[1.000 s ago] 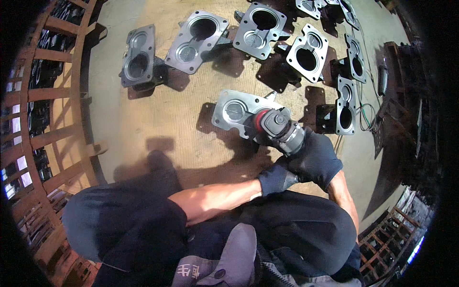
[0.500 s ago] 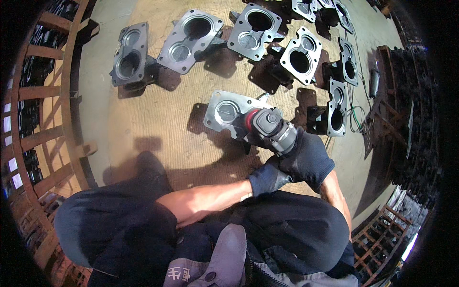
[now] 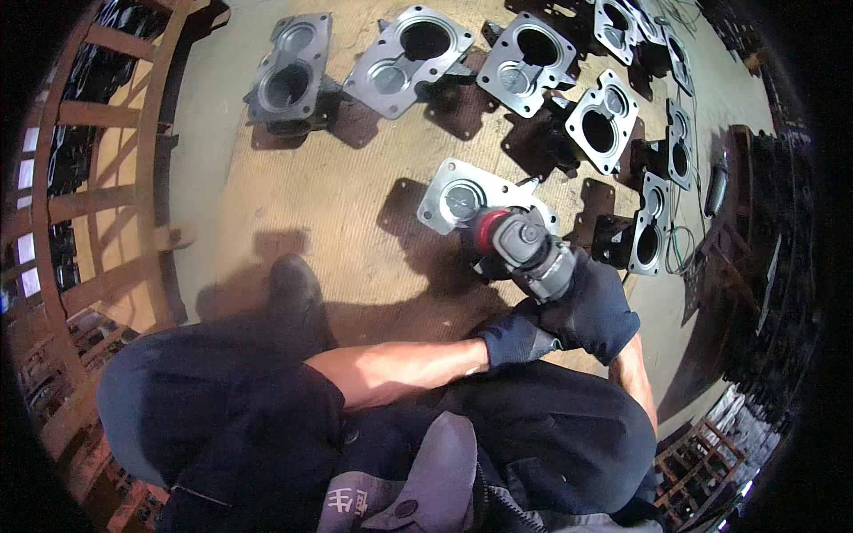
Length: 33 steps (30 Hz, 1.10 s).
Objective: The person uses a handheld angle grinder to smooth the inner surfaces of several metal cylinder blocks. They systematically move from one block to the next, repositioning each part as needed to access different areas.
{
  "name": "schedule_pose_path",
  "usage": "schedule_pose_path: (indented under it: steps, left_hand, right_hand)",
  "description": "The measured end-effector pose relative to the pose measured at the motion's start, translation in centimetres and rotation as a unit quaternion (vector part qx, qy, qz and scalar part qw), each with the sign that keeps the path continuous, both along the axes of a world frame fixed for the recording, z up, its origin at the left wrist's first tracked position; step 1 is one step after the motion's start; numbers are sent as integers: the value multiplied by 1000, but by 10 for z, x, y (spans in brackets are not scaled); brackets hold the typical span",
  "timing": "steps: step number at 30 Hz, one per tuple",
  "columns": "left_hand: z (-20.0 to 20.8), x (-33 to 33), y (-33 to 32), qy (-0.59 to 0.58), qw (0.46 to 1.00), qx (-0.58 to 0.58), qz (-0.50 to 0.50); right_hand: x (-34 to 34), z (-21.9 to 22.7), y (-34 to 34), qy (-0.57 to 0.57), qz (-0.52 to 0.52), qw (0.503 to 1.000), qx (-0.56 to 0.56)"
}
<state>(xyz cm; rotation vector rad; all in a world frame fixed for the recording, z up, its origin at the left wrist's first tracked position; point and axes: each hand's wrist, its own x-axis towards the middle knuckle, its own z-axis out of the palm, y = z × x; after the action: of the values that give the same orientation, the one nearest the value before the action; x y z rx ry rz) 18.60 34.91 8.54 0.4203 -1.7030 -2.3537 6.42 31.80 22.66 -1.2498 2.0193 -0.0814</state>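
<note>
My right hand, in a dark glove, is closed around the body of an angle grinder. My left hand, gloved too, is closed against the grinder's underside beside the right hand; its fingertips are hidden. The grinder's red disc lies over the near edge of a metal casting, whose flat silver flange faces up. Part of the flange, with its second opening, is covered by the grinder. Neither hand directly touches the flange where it shows.
Several similar castings stand in an arc on the tan ribbed sheet, reaching round to the right. A rusty rack runs along the left. Cables and a dark cylindrical tool lie at right, near stacked dark parts. My bent knees frame the front.
The whole view has shifted, so the castings appear further right. Relative to the casting, the grinder in my hands has moved slightly left and nearer to me. My grip looks the same.
</note>
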Motion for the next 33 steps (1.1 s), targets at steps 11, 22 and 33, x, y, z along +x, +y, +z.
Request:
schedule_pose_path:
  steps: [11,22,33]
  left_hand:
    - [12,22,-26,-8,980,139,143]
    - [14,12,-23,27,979,132,154]
    - [3,3,-23,48,895,422,137]
  right_hand:
    - [26,-1,-60,11,117,993,23]
    - [26,2,-62,48,139,988,45]
    - [32,13,-73,36,117,992,38]
